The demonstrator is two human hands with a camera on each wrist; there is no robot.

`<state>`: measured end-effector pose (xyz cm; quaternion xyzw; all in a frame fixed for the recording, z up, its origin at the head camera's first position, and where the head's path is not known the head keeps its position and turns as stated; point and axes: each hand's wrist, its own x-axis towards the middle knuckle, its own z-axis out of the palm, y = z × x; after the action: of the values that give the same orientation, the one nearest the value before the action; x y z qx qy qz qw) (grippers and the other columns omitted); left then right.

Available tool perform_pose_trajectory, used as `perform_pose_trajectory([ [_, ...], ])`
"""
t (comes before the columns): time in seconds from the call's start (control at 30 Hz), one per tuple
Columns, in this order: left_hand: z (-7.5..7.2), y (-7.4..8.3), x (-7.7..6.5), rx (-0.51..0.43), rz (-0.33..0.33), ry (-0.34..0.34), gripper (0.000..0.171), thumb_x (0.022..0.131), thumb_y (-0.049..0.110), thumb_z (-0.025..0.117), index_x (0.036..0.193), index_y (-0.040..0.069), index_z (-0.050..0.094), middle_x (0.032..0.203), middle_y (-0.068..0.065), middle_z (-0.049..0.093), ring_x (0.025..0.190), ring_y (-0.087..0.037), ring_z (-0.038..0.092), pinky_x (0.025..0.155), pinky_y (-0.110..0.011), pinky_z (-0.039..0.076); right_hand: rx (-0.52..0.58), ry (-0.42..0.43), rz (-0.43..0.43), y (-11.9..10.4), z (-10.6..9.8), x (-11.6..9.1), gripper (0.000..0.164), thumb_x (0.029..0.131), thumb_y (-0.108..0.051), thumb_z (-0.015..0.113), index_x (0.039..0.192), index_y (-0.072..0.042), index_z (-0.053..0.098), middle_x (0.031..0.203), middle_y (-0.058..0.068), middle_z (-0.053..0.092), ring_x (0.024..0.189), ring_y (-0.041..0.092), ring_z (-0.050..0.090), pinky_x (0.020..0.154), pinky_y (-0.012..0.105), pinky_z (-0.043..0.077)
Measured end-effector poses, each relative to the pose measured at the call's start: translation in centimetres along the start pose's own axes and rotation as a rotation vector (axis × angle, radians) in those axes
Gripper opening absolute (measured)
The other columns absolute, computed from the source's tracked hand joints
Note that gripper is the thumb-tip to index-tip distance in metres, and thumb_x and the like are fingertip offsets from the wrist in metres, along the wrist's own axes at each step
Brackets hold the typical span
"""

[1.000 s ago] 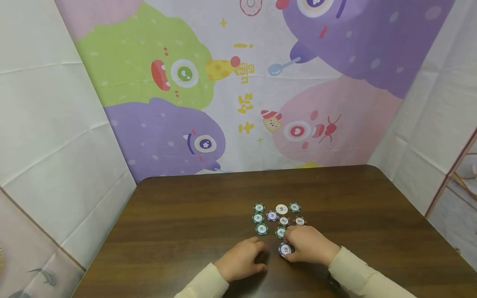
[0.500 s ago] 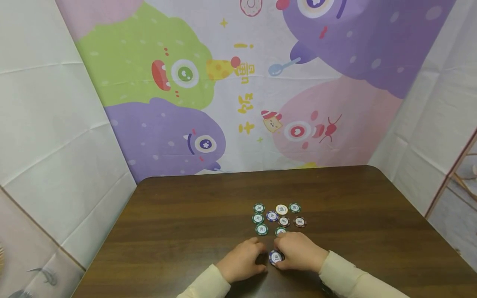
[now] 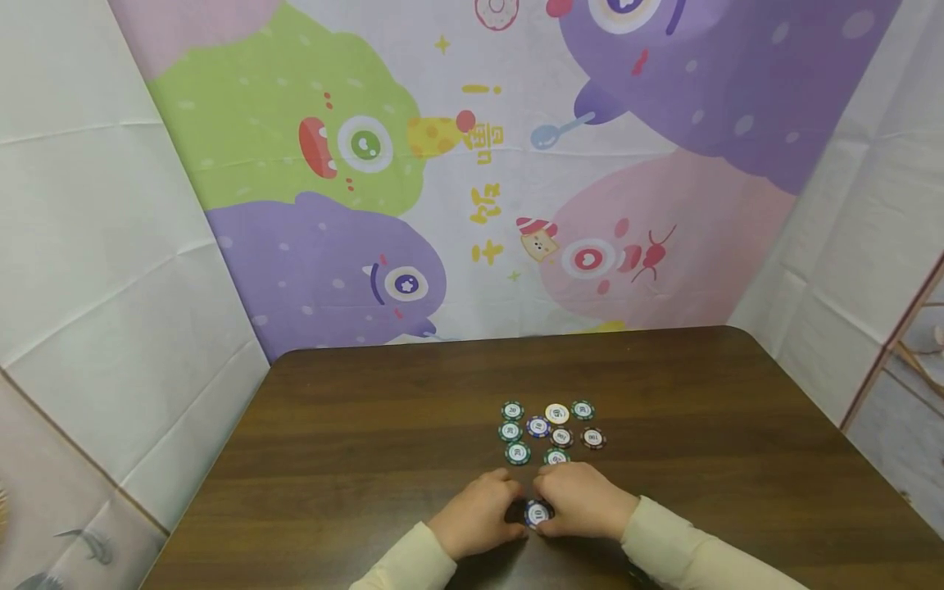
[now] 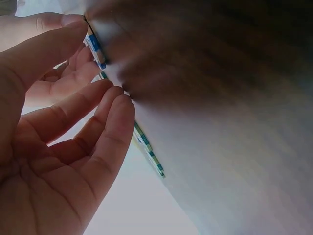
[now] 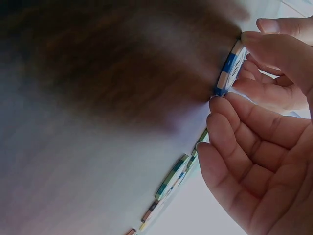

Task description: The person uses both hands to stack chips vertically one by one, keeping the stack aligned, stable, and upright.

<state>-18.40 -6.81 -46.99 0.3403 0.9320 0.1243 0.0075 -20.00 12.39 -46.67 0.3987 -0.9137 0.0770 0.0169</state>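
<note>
Near the table's front, my right hand (image 3: 586, 500) pinches a blue poker chip (image 3: 537, 514) marked 10 between thumb and fingers. In the right wrist view the chip's striped blue-and-pale edge (image 5: 229, 68) is seen side-on, low over the table. My left hand (image 3: 475, 512) lies just left of it, thumb and fingers loosely bent around a gap with nothing held. Its thumb overlaps the blue chip in the left wrist view. Just beyond the right hand's fingers sits a green chip (image 3: 556, 456), partly hidden by them.
Several chips lie flat farther back on the brown table (image 3: 354, 442): a column of green chips (image 3: 510, 431) on the left, a blue chip (image 3: 538, 426), a yellow chip (image 3: 557, 413) and black-edged chips (image 3: 593, 438). A cartoon-print cloth (image 3: 472, 164) hangs behind the table.
My right hand has slid the blue chip left and slightly toward the near edge, bringing it close to my left hand. The left hand has hardly moved.
</note>
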Motion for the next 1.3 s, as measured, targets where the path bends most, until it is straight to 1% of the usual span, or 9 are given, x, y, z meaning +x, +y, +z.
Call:
perform_pose_trajectory([
  [0.2,-0.1,0.1,0.0,0.003,-0.021,-0.016,0.032,0.072,0.028,0.084,0.098,0.012,0.072,0.088,0.006,0.063,0.079,-0.005,0.056,0.073,-0.021,0.049,0.011,-0.015,0.004,0.0,0.1,0.1,0.024,0.07,-0.034,0.08,0.07,-0.02,0.06,0.067,-0.014,0.044,0.056,0.0,0.035,0.049,0.021,0.032],
  [0.53,-0.1,0.1,0.2,0.008,-0.015,-0.029,0.032,0.072,0.029,0.085,0.096,0.013,0.072,0.088,0.006,0.062,0.078,-0.005,0.056,0.072,-0.021,0.049,0.01,-0.023,0.01,-0.2,-0.1,0.0,0.025,0.071,-0.035,0.081,0.072,-0.019,0.063,0.067,-0.013,0.044,0.056,0.0,0.035,0.049,0.021,0.032],
  [0.7,-0.2,0.1,0.3,0.021,-0.009,-0.034,0.034,0.071,0.032,0.085,0.097,0.014,0.072,0.09,0.006,0.062,0.081,-0.006,0.057,0.075,-0.022,0.049,0.022,-0.025,0.015,0.1,-0.1,-0.1,0.025,0.072,-0.038,0.08,0.075,-0.019,0.065,0.068,-0.014,0.046,0.057,0.0,0.035,0.049,0.02,0.032],
  [0.87,-0.1,0.2,0.4,0.008,0.016,-0.036,0.035,0.072,0.031,0.085,0.1,0.016,0.073,0.094,0.006,0.063,0.084,-0.004,0.056,0.077,-0.021,0.049,0.081,-0.034,0.059,0.8,-0.4,-0.4,0.028,0.072,-0.04,0.08,0.082,-0.017,0.069,0.071,-0.014,0.049,0.059,0.001,0.038,0.052,0.02,0.034],
  [1.0,0.1,0.2,0.6,0.0,0.035,-0.031,0.032,0.073,0.031,0.084,0.099,0.016,0.073,0.093,0.007,0.06,0.082,-0.002,0.053,0.075,-0.019,0.047,0.118,-0.023,0.093,1.6,-0.8,-0.9,0.032,0.073,-0.04,0.08,0.089,-0.013,0.072,0.074,-0.011,0.055,0.062,0.001,0.043,0.054,0.021,0.039],
  [1.1,0.1,0.3,0.7,-0.006,0.036,-0.035,0.031,0.074,0.031,0.084,0.099,0.015,0.073,0.093,0.007,0.059,0.08,-0.001,0.051,0.074,-0.017,0.046,0.129,-0.005,0.12,2.3,-1.0,-1.2,0.036,0.074,-0.04,0.081,0.094,-0.011,0.072,0.077,-0.009,0.058,0.064,0.001,0.046,0.057,0.021,0.042],
  [1.2,0.1,0.5,0.9,-0.008,0.038,-0.048,0.032,0.075,0.031,0.083,0.1,0.014,0.073,0.091,0.007,0.058,0.078,0.0,0.05,0.072,-0.017,0.045,0.146,0.018,0.168,3.0,-1.2,-1.4,0.039,0.074,-0.04,0.081,0.098,-0.01,0.072,0.078,-0.008,0.058,0.065,0.001,0.045,0.057,0.022,0.041],
  [1.3,0.2,0.6,1.1,0.011,0.049,-0.052,0.032,0.074,0.031,0.084,0.099,0.015,0.073,0.091,0.008,0.058,0.077,0.0,0.05,0.071,-0.016,0.045,0.16,0.04,0.215,3.7,-1.2,-1.4,0.039,0.075,-0.036,0.081,0.101,-0.009,0.071,0.081,-0.006,0.057,0.065,0.003,0.044,0.057,0.023,0.039],
])
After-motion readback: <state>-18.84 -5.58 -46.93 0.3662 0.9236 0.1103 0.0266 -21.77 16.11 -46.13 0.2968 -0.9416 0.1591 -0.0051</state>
